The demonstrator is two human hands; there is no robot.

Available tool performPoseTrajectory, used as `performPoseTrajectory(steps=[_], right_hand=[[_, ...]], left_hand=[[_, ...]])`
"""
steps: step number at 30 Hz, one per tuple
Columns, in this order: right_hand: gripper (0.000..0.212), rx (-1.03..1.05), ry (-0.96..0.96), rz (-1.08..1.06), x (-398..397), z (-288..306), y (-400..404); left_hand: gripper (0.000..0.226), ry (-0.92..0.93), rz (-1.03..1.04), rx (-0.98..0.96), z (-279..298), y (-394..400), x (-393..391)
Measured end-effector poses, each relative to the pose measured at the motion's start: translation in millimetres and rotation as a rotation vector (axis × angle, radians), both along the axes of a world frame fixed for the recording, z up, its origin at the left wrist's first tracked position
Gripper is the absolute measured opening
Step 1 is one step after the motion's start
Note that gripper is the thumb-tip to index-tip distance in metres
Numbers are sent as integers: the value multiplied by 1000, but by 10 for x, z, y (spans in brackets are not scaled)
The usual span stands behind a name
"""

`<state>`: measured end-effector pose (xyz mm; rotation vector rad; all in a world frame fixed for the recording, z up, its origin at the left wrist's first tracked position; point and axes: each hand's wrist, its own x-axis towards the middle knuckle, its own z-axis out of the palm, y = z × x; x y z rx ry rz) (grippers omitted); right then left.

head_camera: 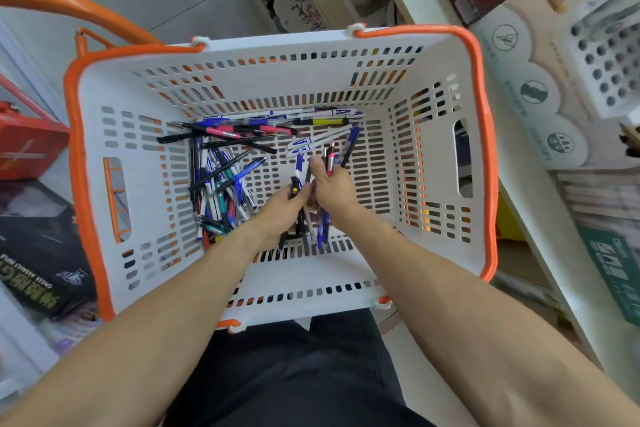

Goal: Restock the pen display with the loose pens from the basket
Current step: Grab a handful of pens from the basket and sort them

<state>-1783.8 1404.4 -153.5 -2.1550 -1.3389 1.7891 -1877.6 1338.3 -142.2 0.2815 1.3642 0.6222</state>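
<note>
1. Basket [104, 184], white slotted plastic with an orange rim and orange handles, sits in front of the person, seen from above.
2. Loose pens [221, 191] lie in a heap on the basket floor toward its left side; more pens [277, 123] lie crosswise along the far wall, among them blue, black, pink and one yellow-barrelled.
3. Left hand [282, 210] reaches down into the basket, fingers curled round a bundle of pens [318, 229] whose ends poke out below it toward the near wall.
4. Right hand [334, 189] is just beside the left, touching it, fingers closed on the same bundle, with a pink-and-white pen [330, 161] and dark pens standing up between its fingers.
5. Pen display [602, 62], a white block with rows of round holes, stands on the shelf to the right of the basket, blurred.
6. Red case [27, 142] and a dark printed box [38, 250] lie to the left of the basket.
</note>
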Motion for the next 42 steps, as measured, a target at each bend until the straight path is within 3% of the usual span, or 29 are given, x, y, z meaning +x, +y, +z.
performPoseTrajectory(steps=[2,5,10,12,16,17,20,23,27,31,35,38,42], right_hand=[[34,-37,73,-189,-42,17,7],[19,-108,117,-315,-90,81,-2],[14,-117,-37,26,-76,132,-16],[15,-100,-47,59,-52,159,9],[68,-23,175,-76,-30,201,51],[71,-8,212,-50,-27,202,57],[49,38,204,195,-25,214,33],[30,86,99,358,-55,237,-24],[30,175,49,389,-131,343,-1],[34,235,142,320,-140,407,98],[47,142,218,391,-61,401,-11],[30,132,179,407,9,411,-164],[35,135,96,500,88,448,-188]], left_hand=[[39,-83,32,-9,-29,-22,-55],[29,-145,-2,6,-22,-43,-94],[19,-173,-70,15,-99,-125,-88],[17,-160,-82,2,-90,-138,-74],[18,-140,-66,-24,-56,-157,-67],[23,-140,-67,-31,-44,-176,-81],[35,-153,-87,-51,-35,-252,-102],[29,-124,-44,-53,17,-327,-63],[17,47,76,-20,99,-270,-21],[21,216,188,3,172,-97,46],[17,-58,177,-153,226,-176,83],[17,-83,45,-154,179,-348,79],[21,-116,59,-143,199,-447,138]])
